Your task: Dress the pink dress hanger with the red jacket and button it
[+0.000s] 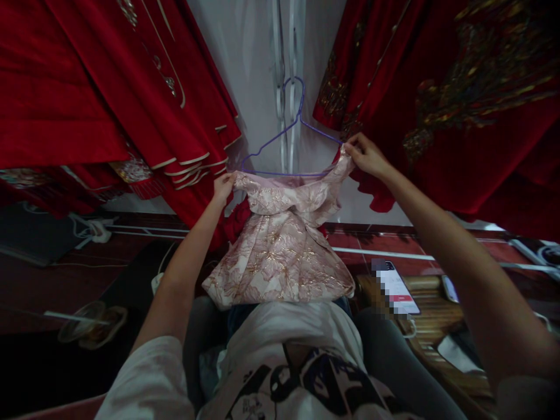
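Note:
A small pink dress (280,245) with gold floral pattern hangs in front of me, its skirt spreading down over my lap. A thin purple wire hanger (292,131) hooks on a white vertical rail (286,64) on the wall, and the dress's top lies along the hanger's lower bar. My left hand (223,188) is closed on the dress's left shoulder. My right hand (366,154) pinches the dress's right shoulder at the right end of the hanger.
Red embroidered garments (109,99) hang at both sides, the right ones (459,99) with gold stitching. A phone (396,287) lies on a wooden stool (433,318) at my right. A plastic cup with a straw (90,324) rests on the dark floor at left.

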Motion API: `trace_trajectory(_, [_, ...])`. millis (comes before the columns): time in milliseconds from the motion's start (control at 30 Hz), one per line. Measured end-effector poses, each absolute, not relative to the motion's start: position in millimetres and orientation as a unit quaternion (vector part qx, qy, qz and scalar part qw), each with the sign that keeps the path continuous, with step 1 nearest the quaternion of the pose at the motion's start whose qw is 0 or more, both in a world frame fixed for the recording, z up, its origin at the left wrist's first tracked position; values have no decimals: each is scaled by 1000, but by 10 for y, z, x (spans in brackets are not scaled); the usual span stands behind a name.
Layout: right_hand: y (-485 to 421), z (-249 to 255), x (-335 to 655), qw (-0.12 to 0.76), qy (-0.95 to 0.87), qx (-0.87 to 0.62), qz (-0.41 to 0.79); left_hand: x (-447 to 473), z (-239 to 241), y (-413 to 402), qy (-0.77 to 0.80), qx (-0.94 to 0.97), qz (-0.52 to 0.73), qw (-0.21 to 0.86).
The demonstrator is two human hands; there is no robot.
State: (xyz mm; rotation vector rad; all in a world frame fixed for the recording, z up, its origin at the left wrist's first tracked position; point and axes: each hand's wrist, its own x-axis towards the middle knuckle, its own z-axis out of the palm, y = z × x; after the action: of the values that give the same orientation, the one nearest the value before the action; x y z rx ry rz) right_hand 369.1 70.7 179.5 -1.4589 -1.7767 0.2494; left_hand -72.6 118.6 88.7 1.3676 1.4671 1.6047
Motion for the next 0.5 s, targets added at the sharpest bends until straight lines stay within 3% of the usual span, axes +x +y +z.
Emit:
trace_trajectory(300, [848,1734,3807,443,-731,-514,71,-552,1253,1367,455,562,639,263])
trace_trajectory(500, [863,1730,3823,450,-732,-505,84,-640,1149,1311,520,493,642,275])
